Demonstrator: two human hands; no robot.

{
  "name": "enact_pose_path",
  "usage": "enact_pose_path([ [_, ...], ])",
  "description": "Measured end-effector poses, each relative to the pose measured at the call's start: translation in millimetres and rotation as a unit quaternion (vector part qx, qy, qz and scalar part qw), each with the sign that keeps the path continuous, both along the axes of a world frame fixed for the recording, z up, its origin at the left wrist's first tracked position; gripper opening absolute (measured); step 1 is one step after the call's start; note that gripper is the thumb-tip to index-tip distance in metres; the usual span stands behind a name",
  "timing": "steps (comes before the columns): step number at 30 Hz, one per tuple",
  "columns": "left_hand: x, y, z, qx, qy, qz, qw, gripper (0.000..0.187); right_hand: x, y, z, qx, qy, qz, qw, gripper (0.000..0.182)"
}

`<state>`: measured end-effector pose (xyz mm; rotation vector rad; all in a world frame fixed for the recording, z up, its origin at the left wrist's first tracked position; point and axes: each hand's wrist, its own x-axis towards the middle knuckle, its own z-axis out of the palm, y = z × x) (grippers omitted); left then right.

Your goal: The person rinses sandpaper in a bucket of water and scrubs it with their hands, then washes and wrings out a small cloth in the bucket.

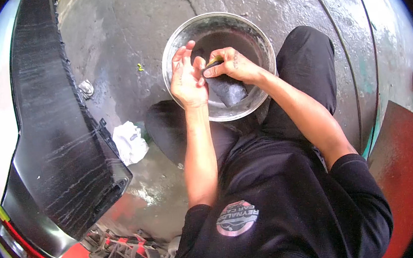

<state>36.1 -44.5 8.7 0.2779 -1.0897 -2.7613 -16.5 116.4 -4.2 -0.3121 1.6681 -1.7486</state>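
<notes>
One head-worn view only, looking steeply down from above the person's own chest, close on the metal basin (pixel 219 65) over the wet concrete floor (pixel 124 47); a fisheye lens bends the black car bumper (pixel 53 139) at left.

Both arms reach forward and down, away from the body, and the two hands meet close together. The left hand (pixel 187 76) is open, with its fingers spread and pointing up and its palm turned toward the right. The right hand (pixel 233 66) is curled, with its fingers closed in a grip. Both forearms are bare below dark sleeves.
</notes>
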Motion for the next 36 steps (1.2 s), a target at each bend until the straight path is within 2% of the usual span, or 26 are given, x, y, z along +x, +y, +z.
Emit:
enact_pose_path([
  [4,3,-7,-10,0.112,0.0,0.031,0.993,0.037,-4,6,1,0.036,0.041,-0.044,0.998,0.023],
  [6,3,-13,-13,0.176,0.008,0.032,0.984,0.035,-7,14,2,0.029,0.007,-0.047,0.998,0.026],
  [8,1,-12,-14,0.176,0.023,-0.006,0.984,0.027,-9,16,3,0.0,-0.011,-0.085,0.996,0.028],
  [12,2,-10,-8,0.179,0.004,-0.046,0.983,0.038,-16,15,-1,-0.017,0.015,-0.106,0.994,0.033],
  [14,3,-9,-8,0.195,-0.003,-0.072,0.978,0.04,-18,15,-7,-0.028,0.041,-0.088,0.995,0.027],
  [16,3,-9,-8,0.184,-0.011,-0.09,0.979,0.04,-18,11,-2,-0.084,0.063,-0.08,0.991,0.023],
  [17,4,-8,-7,0.178,-0.014,-0.098,0.979,0.041,-17,13,2,-0.126,0.014,-0.067,0.99,0.021],
  [20,5,-5,-2,0.188,-0.058,-0.118,0.973,0.036,-14,9,3,-0.178,0.014,-0.06,0.982,0.026],
  [21,7,1,7,0.078,-0.133,-0.1,0.983,0.03,-13,6,4,-0.182,0.035,-0.051,0.981,0.026],
  [22,8,7,11,0.029,-0.223,-0.086,0.971,0.023,-10,7,8,-0.11,0.087,-0.043,0.989,0.025],
  [24,11,9,9,0.026,-0.232,-0.072,0.97,0.022,-12,10,9,-0.052,0.102,-0.042,0.993,0.025],
  [27,12,8,0,0.02,-0.19,-0.09,0.977,0.021,-10,7,3,-0.033,0.07,-0.073,0.994,0.023],
  [32,13,5,-2,0.078,-0.112,-0.154,0.979,0.021,-12,6,-13,-0.099,-0.023,-0.124,0.987,0.022],
  [36,8,1,-3,0.134,-0.086,-0.153,0.975,0.029,-17,21,16,-0.082,-0.021,-0.155,0.984,0.019],
])
